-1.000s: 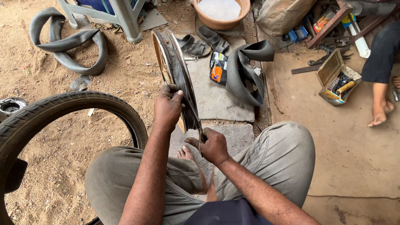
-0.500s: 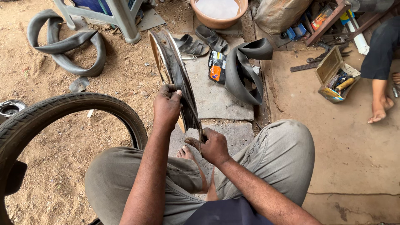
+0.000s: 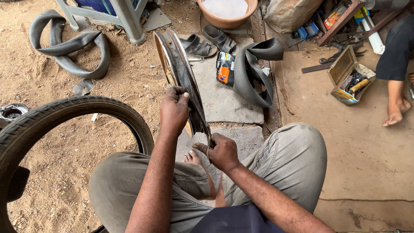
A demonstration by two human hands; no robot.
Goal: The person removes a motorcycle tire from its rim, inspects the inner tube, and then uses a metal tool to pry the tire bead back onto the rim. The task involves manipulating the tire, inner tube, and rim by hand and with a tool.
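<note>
Little had moved since the earlier frames: the wheel rim (image 3: 181,77) was tilted only a touch differently, and both hands were kept where they had been. The rim, a metal wheel with a dark rubber strip around its channel, was stood upright on its edge on a stone slab (image 3: 226,105), just in front of the seated person's knees. The left hand (image 3: 174,110) was closed over the near edge of the rim, fingers wrapped on the rubber strip and thumb on top. The right hand (image 3: 222,151) was shut in a fist lower down, at the bottom of the rim, around a thin tool or strip end that could not be made out clearly. A bare foot (image 3: 194,157) was seen tucked between the knees, just beside the right hand.

A large black tyre (image 3: 64,112) was stood on the sandy ground at the person's left, close to the left knee. A folded inner tube (image 3: 254,73) was lain on the slab beyond the rim, with a small orange and black packet (image 3: 225,69) beside it and a pair of dark sandals (image 3: 209,41) further back. Another inner tube (image 3: 69,45) was coiled on the dirt. An open box of tools (image 3: 349,75) was set on the concrete floor, near another person's bare foot (image 3: 394,114).
</note>
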